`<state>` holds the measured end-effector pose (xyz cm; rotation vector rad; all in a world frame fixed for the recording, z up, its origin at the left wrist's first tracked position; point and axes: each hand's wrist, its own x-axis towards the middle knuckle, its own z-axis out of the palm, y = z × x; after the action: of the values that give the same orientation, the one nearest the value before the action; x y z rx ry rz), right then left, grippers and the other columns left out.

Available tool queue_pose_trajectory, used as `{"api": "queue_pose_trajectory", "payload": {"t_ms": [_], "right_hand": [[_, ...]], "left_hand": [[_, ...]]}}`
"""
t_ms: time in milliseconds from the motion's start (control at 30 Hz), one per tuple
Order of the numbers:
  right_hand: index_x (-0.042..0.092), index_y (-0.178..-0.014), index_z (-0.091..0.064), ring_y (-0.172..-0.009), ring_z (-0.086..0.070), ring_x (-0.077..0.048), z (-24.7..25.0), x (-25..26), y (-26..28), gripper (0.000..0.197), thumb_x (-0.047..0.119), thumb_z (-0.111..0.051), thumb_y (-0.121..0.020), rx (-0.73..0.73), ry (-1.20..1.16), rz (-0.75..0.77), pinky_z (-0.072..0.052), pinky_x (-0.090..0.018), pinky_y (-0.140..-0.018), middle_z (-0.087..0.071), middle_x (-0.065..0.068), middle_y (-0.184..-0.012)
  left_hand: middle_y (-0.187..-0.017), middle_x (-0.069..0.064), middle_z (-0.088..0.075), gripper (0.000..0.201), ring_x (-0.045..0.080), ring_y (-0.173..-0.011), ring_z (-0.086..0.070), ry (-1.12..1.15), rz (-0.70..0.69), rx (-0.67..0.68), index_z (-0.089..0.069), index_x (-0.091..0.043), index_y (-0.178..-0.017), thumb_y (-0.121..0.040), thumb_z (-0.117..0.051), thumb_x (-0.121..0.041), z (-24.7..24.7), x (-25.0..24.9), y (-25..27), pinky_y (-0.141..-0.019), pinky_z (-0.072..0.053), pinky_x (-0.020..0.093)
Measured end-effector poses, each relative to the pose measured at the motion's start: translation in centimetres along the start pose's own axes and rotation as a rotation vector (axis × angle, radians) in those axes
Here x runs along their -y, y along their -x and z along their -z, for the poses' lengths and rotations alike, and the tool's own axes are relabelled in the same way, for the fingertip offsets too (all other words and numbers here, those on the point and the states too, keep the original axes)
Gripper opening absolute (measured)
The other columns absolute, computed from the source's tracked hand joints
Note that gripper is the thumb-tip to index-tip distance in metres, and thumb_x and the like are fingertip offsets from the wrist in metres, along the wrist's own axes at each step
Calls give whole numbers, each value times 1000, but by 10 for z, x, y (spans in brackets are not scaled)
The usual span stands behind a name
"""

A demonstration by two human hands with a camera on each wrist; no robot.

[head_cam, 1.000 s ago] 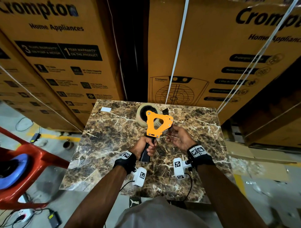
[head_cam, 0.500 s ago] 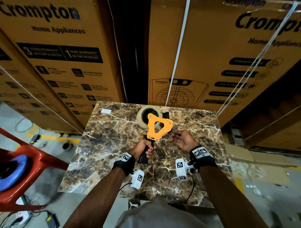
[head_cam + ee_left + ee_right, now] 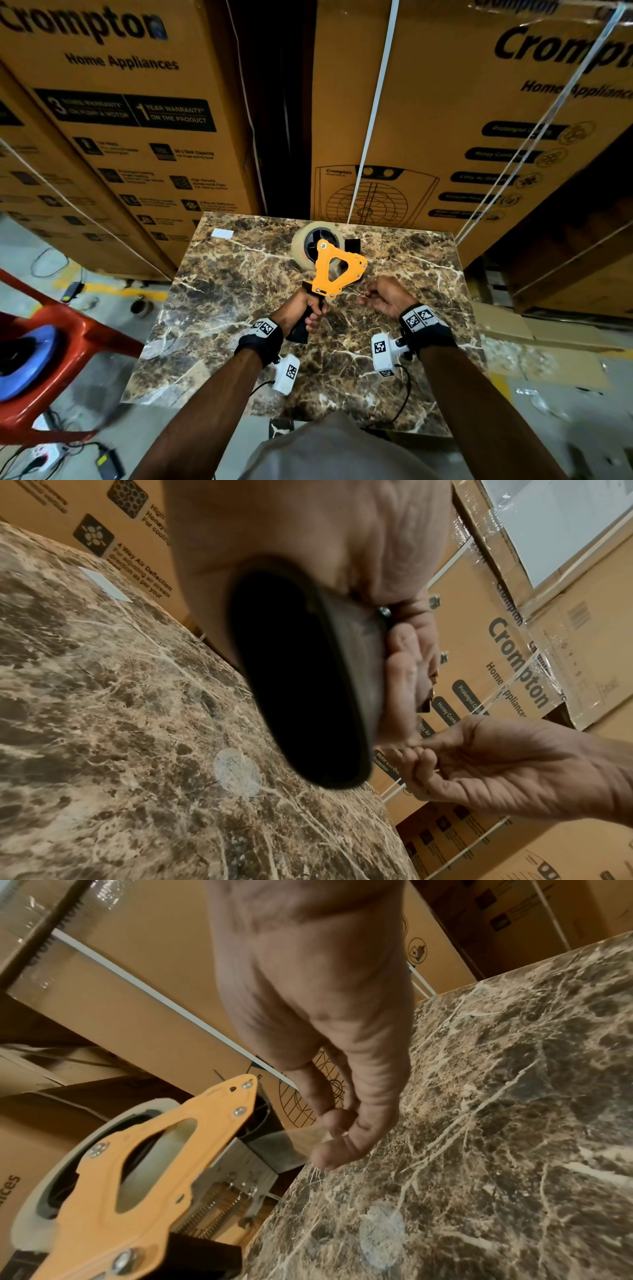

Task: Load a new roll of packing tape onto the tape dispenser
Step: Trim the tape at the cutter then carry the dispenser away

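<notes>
An orange tape dispenser (image 3: 337, 270) with a black handle (image 3: 308, 683) stands upright over the marble table (image 3: 222, 308), and my left hand (image 3: 308, 308) grips that handle. A pale roll of tape (image 3: 301, 246) sits on its hub. My right hand (image 3: 376, 296) hovers just right of the dispenser, palm up. Its fingertips (image 3: 339, 1129) pinch the free end of a clear tape strip (image 3: 304, 1137) that runs back to the dispenser's metal front (image 3: 246, 1161). The left wrist view shows the right hand (image 3: 421, 758) with its fingers curled together.
Tall printed cartons (image 3: 445, 102) stand right behind the table, with a dark gap between them. A small white label (image 3: 222, 234) lies at the table's far left. A red plastic chair (image 3: 51, 342) sits to the left, and cables lie on the floor.
My right hand's fingers have curled in tighter beside the dispenser. The left hand and the dispenser have barely moved.
</notes>
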<state>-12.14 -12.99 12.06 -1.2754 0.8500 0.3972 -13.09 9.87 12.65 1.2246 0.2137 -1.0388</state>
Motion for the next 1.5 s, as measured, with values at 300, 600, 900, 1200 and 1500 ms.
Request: {"api": "queue_pose_trajectory", "payload": {"t_ms": [300, 600, 900, 1200, 1500], "right_hand": [[-6, -99, -56, -70, -58, -26, 2, -11, 0, 18, -8, -38, -93, 6, -40, -67, -60, -37, -55, -59, -19, -85], [11, -94, -65, -60, -62, -23, 4, -6, 5, 28, 31, -46, -98, 18, 199, -118, -41, -18, -45, -68, -4, -78], [5, -96, -70, -53, -71, -17, 5, -8, 4, 28, 9, -43, -102, -22, 261, -47, -45, -19, -41, -74, -4, -69], [-3, -118, -65, -64, -77, -23, 0, -7, 4, 25, 2, -54, -97, 80, 224, -115, -53, -22, -44, -78, -17, -86], [-3, -93, -66, -47, -63, -15, -4, -17, -7, 16, -8, -51, -97, 42, 269, -33, -49, -21, -41, -68, -16, -78]], "left_hand": [[-49, 1, -32, 14, 12, -34, -25, -18, 5, 8, -50, -5, -73, -60, -46, -6, 2, 0, -2, -40, -23, 16], [-49, 2, -32, 21, 13, -35, -25, -96, -11, -10, -51, -4, -71, -79, -33, 5, -1, 1, 0, -42, -23, 17], [-47, 2, -33, 22, 13, -35, -25, -146, -43, -21, -50, -4, -71, -79, -33, 7, -2, -1, 7, -42, -23, 17], [-47, 3, -33, 22, 13, -35, -25, -174, -65, -36, -51, -3, -70, -78, -34, 9, -5, -4, 13, -42, -23, 16], [-50, 6, -38, 10, 16, -39, -28, -245, -98, -65, -52, -1, -67, -72, -45, 4, 6, 3, 12, -45, -23, 22]]}}
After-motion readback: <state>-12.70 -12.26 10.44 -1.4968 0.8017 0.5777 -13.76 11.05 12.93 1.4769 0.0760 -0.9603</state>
